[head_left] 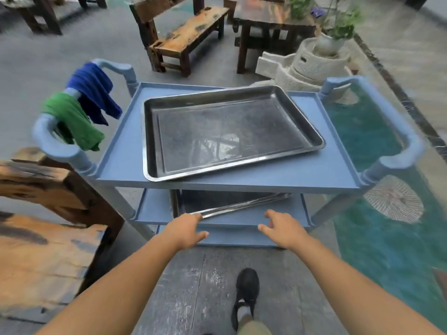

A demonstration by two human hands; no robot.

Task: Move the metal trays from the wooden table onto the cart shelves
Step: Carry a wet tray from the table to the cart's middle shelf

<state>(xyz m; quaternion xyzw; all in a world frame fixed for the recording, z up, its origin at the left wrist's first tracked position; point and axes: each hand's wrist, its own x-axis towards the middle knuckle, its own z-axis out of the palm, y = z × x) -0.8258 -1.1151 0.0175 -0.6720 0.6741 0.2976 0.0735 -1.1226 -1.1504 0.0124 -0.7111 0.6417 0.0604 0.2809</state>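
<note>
**Two steel trays sit on blue cart as worker reaches for middle shelf**

A person stands at a three-tier blue plastic cart, both bare arms stretched toward its middle shelf. The left hand has its fingertips touching the near corner of a shiny metal tray that lies skewed on that shelf, its bright rolled rim catching the light; the fingers are loosely spread and are not closed around it. The right hand hovers just in front of the shelf's lip, fingers apart and curled, holding nothing.

On the top shelf a second, larger-looking rectangular metal tray lies flat and slightly turned, its scuffed, dull floor mirroring a patch of brightness, its corners rounded and its rim raised.

A blue cloth and a green cloth, both soft and rumpled, hang over the cart's tubular left handle. At the left edge stands the rough, weathered wooden table, orange-brown with dark knots. Beyond the cart are a worn wooden bench, a carved stone millstone bearing a potted plant, and glossy teal flooring. One black shoe rests on the grey plank floor.
</note>
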